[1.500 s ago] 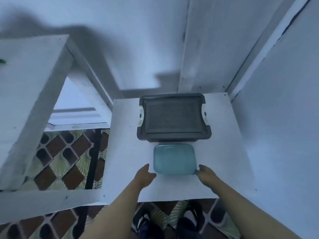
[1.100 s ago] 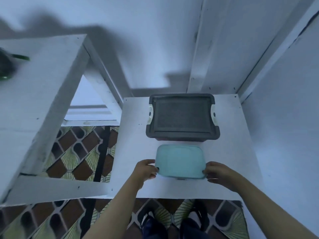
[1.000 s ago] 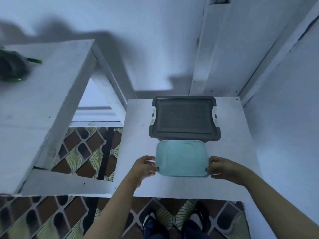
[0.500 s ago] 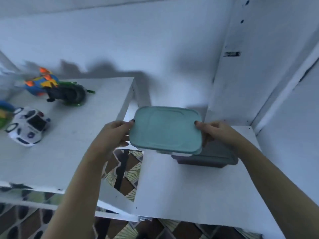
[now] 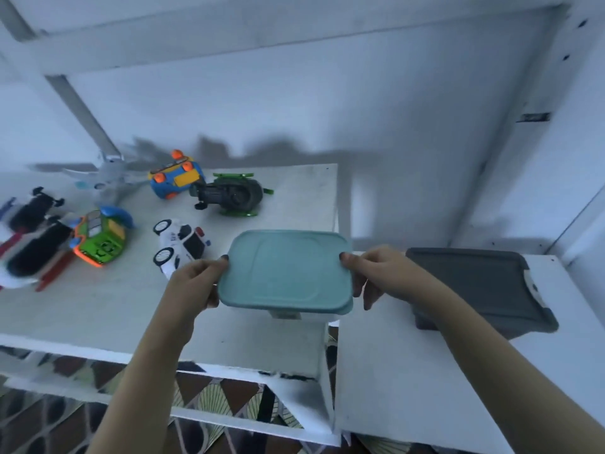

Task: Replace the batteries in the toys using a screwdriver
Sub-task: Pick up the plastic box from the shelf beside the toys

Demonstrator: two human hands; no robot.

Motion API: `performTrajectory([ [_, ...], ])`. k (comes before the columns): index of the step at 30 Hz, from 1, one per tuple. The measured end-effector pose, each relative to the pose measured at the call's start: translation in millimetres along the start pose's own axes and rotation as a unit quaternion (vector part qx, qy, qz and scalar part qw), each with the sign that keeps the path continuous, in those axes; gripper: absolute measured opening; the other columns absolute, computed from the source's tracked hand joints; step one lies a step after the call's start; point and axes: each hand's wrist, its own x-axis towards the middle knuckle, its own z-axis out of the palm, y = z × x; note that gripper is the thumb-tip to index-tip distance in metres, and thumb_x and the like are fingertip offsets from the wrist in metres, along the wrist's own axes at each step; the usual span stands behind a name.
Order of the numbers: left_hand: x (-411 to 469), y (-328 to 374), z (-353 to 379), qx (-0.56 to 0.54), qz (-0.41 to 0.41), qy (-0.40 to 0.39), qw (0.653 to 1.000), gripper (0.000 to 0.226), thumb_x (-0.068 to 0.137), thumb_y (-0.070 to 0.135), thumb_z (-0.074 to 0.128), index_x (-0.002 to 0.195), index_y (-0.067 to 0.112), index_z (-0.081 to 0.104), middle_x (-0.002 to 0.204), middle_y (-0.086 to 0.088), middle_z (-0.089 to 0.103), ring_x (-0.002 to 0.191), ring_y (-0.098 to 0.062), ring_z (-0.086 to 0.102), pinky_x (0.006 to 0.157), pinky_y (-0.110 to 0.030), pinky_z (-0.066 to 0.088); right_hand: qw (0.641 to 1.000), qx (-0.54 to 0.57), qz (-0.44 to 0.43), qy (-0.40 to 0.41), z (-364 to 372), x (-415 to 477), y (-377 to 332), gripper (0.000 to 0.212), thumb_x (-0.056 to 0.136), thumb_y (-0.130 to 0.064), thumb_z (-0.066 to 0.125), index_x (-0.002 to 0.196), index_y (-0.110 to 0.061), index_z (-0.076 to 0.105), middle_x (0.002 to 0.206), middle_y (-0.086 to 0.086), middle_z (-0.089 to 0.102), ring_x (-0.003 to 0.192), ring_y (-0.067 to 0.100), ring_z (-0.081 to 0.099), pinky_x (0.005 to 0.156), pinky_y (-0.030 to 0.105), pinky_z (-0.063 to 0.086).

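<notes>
A box with a teal lid hangs in the air over the right end of the white table. My left hand grips its left side and my right hand grips its right side, thumbs on the lid's edge. Several toys lie on the table: a white police car, a dark toy with green wheels, a blue and yellow car, a green and orange toy and black and red ones at the far left. No screwdriver or batteries show.
A grey lidded box stands on the lower white shelf at the right. White walls close the back and right. Patterned floor tiles show below the table's front edge.
Both hands took hold of the teal-lidded box on the lower shelf, lifted it and carried it left over the toy table. My view swung left and up, revealing the toys.
</notes>
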Motion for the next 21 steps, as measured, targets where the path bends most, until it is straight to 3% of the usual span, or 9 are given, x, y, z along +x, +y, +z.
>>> performTrajectory([
  [4, 10, -14, -23, 0.005, 0.008, 0.010, 1.000, 0.022, 0.098, 0.017, 0.056, 0.078, 0.008, 0.061, 0.067, -0.008, 0.050, 0.058, -0.021, 0.042, 0.058, -0.030, 0.040, 0.999, -0.047, 0.017, 0.018, 33, 9, -11, 0.053, 0.099, -0.039, 0.044, 0.062, -0.005, 0.057, 0.040, -0.005, 0.057, 0.041, 0.013, 0.058, 0.053, 0.011, 0.050],
  [9, 13, -31, -28, 0.005, 0.045, 0.018, 0.999, 0.017, 0.098, 0.022, 0.055, 0.097, 0.007, 0.063, 0.080, -0.004, 0.056, 0.066, -0.017, 0.048, 0.059, -0.028, 0.043, 0.996, -0.052, 0.021, 0.063, 53, 19, -16, 0.051, 0.098, -0.038, 0.047, 0.065, -0.002, 0.060, 0.051, 0.000, 0.061, 0.043, 0.018, 0.061, 0.050, 0.017, 0.050],
  [13, 10, -43, -24, 0.037, 0.082, 0.011, 0.996, 0.048, 0.084, 0.046, 0.061, 0.117, 0.012, 0.057, 0.101, -0.003, 0.062, 0.087, -0.017, 0.058, 0.074, -0.030, 0.049, 0.994, -0.074, 0.029, 0.070, 55, 24, -21, 0.052, 0.099, -0.038, 0.046, 0.063, -0.003, 0.058, 0.040, -0.004, 0.057, 0.038, 0.014, 0.058, 0.050, 0.019, 0.052],
  [17, 11, -44, -24, 0.054, 0.120, -0.005, 0.991, 0.039, 0.085, 0.034, 0.065, 0.116, 0.014, 0.052, 0.099, 0.005, 0.060, 0.085, -0.001, 0.056, 0.060, -0.008, 0.044, 0.991, -0.108, 0.040, 0.067, 55, 26, -26, 0.052, 0.099, -0.038, 0.044, 0.064, -0.002, 0.059, 0.047, -0.003, 0.061, 0.040, 0.015, 0.059, 0.055, 0.024, 0.054],
  [21, 17, -53, -28, 0.039, 0.131, -0.058, 0.989, 0.081, 0.060, 0.063, 0.082, 0.119, 0.021, 0.046, 0.106, 0.009, 0.057, 0.096, 0.000, 0.056, 0.064, -0.011, 0.048, 0.983, -0.153, 0.048, 0.086, 59, 26, -30, 0.051, 0.099, -0.041, 0.043, 0.065, -0.004, 0.058, 0.059, 0.003, 0.063, 0.041, 0.014, 0.060, 0.055, 0.025, 0.052],
])
